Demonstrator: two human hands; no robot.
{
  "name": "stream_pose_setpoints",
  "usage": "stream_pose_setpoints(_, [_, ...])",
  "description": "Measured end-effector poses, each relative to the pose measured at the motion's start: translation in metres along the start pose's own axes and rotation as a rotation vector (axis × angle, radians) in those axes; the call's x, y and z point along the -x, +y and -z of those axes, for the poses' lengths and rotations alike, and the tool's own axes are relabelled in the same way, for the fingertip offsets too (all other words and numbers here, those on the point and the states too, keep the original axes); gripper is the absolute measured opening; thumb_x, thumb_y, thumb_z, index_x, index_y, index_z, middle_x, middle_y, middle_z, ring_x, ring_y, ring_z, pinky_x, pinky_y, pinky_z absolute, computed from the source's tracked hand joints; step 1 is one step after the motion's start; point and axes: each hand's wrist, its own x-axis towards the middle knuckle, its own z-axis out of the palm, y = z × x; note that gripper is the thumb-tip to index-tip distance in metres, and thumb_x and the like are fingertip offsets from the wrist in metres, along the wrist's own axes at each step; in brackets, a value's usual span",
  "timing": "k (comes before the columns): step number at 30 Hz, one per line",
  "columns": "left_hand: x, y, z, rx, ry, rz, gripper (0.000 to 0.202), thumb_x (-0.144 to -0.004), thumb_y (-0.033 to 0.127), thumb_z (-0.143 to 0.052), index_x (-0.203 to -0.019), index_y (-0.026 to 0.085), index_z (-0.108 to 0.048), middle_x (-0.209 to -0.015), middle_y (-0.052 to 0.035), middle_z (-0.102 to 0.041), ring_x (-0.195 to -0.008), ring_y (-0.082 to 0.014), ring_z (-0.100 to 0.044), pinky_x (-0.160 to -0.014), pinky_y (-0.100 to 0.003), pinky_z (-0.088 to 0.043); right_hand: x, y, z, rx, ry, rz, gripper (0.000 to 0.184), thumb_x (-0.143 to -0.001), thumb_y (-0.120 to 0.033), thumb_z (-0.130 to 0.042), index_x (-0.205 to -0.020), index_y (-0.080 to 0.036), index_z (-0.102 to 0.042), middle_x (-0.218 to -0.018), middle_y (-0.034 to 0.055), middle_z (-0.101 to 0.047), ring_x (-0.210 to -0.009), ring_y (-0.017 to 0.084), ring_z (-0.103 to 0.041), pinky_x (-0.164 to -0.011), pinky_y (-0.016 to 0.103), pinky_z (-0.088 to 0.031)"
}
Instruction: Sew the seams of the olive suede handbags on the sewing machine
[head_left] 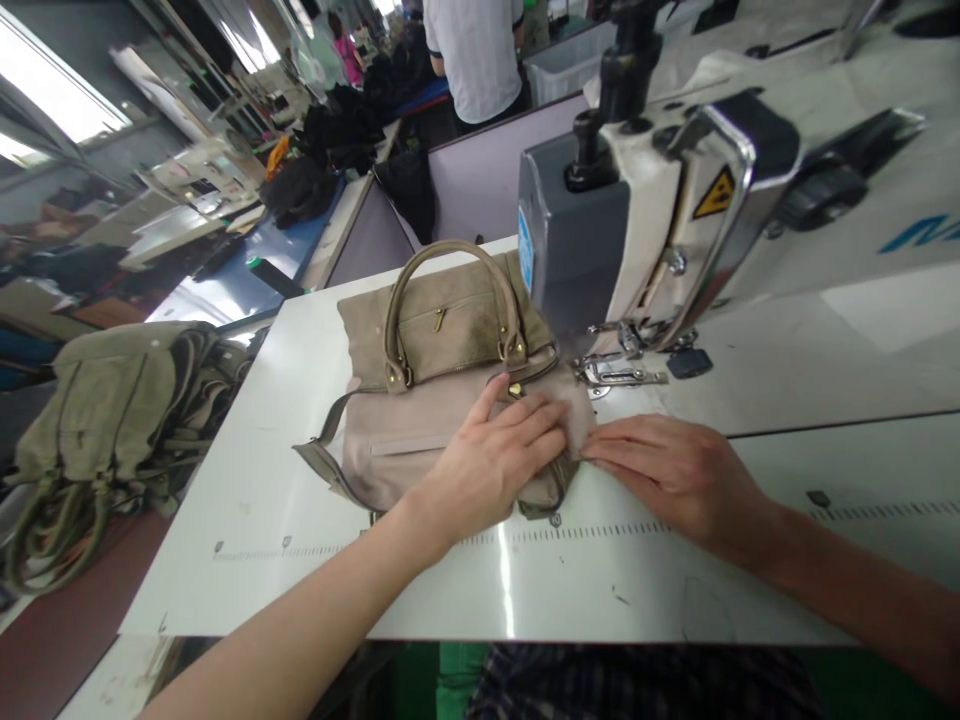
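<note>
An olive handbag (450,320) lies on the white machine table, its rounded handle toward the back and its beige lining (397,430) turned out toward me. My left hand (502,450) rests on the lining with fingers spread, pressing it down. At the lining's right edge, my right hand (675,470) pinches the fabric between thumb and fingers. Just behind that edge is the presser foot (619,373) of the sewing machine (577,230). Whether the fabric reaches under the needle I cannot tell.
Several olive bags (97,400) are piled at the left, beside the table (247,520). A dark thread cone (274,277) stands past the table's back left corner. Farther back, a person in a white shirt (480,60) stands near a grey plastic bin (570,65).
</note>
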Motion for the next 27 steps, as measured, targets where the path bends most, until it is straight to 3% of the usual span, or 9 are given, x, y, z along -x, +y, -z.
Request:
stream_pose_setpoints(4, [-0.017, -0.006, -0.001, -0.039, -0.037, -0.186, 0.023, -0.096, 0.017, -0.037, -0.093, 0.015, -0.06, -0.09, -0.0045, -0.064, -0.087, -0.0195, -0.054, -0.085, -0.036, -0.04, 0.001, 0.003, 0.0, 0.007, 0.021, 0.033, 0.025, -0.094, -0.012, -0.046, -0.091, -0.013, -0.071, -0.093, 0.0103, -0.073, -0.082, 0.022, -0.069, -0.071, 0.035, -0.06])
stream_pose_setpoints(7, [-0.021, 0.005, 0.0, -0.092, -0.04, -0.157, 0.021, -0.096, 0.018, -0.038, -0.094, 0.014, -0.059, -0.081, -0.0045, -0.061, -0.078, -0.0198, -0.053, -0.072, -0.035, -0.04, 0.007, 0.006, 0.001, 0.02, 0.008, 0.057, 0.026, -0.094, -0.011, -0.045, -0.093, -0.014, -0.07, -0.095, 0.011, -0.073, -0.084, 0.021, -0.07, -0.073, 0.034, -0.06])
stream_pose_setpoints(9, [-0.016, 0.012, -0.001, -0.054, -0.044, -0.133, 0.023, -0.097, 0.018, -0.037, -0.103, 0.013, -0.058, -0.088, -0.0056, -0.062, -0.083, -0.0197, -0.055, -0.077, -0.035, -0.041, 0.013, 0.007, 0.002, 0.01, -0.013, 0.056, 0.025, -0.093, -0.009, -0.045, -0.096, -0.013, -0.07, -0.098, 0.0116, -0.072, -0.088, 0.021, -0.069, -0.076, 0.035, -0.06])
stream_pose_setpoints(11, [-0.007, 0.015, -0.003, 0.009, -0.044, -0.129, 0.03, -0.097, 0.015, -0.034, -0.119, 0.013, -0.054, -0.106, -0.0077, -0.063, -0.101, -0.0198, -0.055, -0.096, -0.039, -0.038, 0.019, 0.007, 0.003, -0.01, -0.028, 0.063, 0.027, -0.091, -0.006, -0.045, -0.103, -0.013, -0.069, -0.102, 0.012, -0.072, -0.095, 0.022, -0.068, -0.083, 0.036, -0.059])
stream_pose_setpoints(14, [0.007, 0.015, -0.004, 0.009, 0.003, -0.124, 0.045, -0.096, 0.01, -0.028, -0.141, 0.012, -0.036, -0.142, -0.0083, -0.045, -0.137, -0.0195, -0.03, -0.117, -0.043, -0.011, 0.028, 0.005, 0.004, -0.039, -0.057, 0.102, 0.041, -0.085, 0.001, -0.041, -0.116, -0.012, -0.063, -0.113, 0.0132, -0.068, -0.108, 0.022, -0.062, -0.093, 0.038, -0.054])
stream_pose_setpoints(17, [0.011, 0.014, -0.005, -0.059, 0.064, -0.061, 0.049, -0.097, 0.009, -0.025, -0.146, 0.012, -0.026, -0.154, -0.0053, -0.026, -0.144, -0.02, -0.011, -0.118, -0.045, 0.0, 0.035, 0.002, 0.005, -0.044, -0.089, 0.088, 0.051, -0.081, 0.006, -0.037, -0.124, -0.011, -0.058, -0.121, 0.0144, -0.064, -0.117, 0.023, -0.056, -0.098, 0.04, -0.05])
stream_pose_setpoints(19, [0.01, 0.014, -0.008, -0.046, 0.078, -0.073, 0.046, -0.098, 0.01, -0.025, -0.143, 0.012, -0.033, -0.149, -0.0054, -0.036, -0.142, -0.02, -0.019, -0.119, -0.045, -0.001, 0.036, -0.002, 0.006, -0.051, -0.106, 0.05, 0.051, -0.081, 0.006, -0.036, -0.124, -0.011, -0.058, -0.12, 0.0151, -0.063, -0.116, 0.023, -0.057, -0.097, 0.04, -0.05])
stream_pose_setpoints(22, [0.005, 0.013, -0.012, 0.007, 0.073, -0.145, 0.039, -0.1, 0.015, -0.024, -0.125, 0.01, -0.054, -0.124, -0.0067, -0.061, -0.124, -0.0177, -0.047, -0.118, -0.038, -0.018, 0.037, -0.004, 0.007, -0.074, -0.143, 0.0, 0.05, -0.081, 0.006, -0.035, -0.123, -0.01, -0.058, -0.115, 0.0164, -0.064, -0.113, 0.024, -0.058, -0.098, 0.038, -0.05])
stream_pose_setpoints(27, [0.002, 0.006, -0.017, 0.015, 0.126, -0.203, 0.037, -0.101, 0.016, -0.028, -0.131, 0.013, -0.049, -0.124, -0.0052, -0.061, -0.115, -0.0163, -0.054, -0.111, -0.036, -0.033, 0.032, 0.001, 0.007, -0.02, -0.146, 0.049, 0.046, -0.082, 0.003, -0.038, -0.121, -0.009, -0.059, -0.114, 0.017, -0.063, -0.11, 0.028, -0.058, -0.096, 0.045, -0.051])
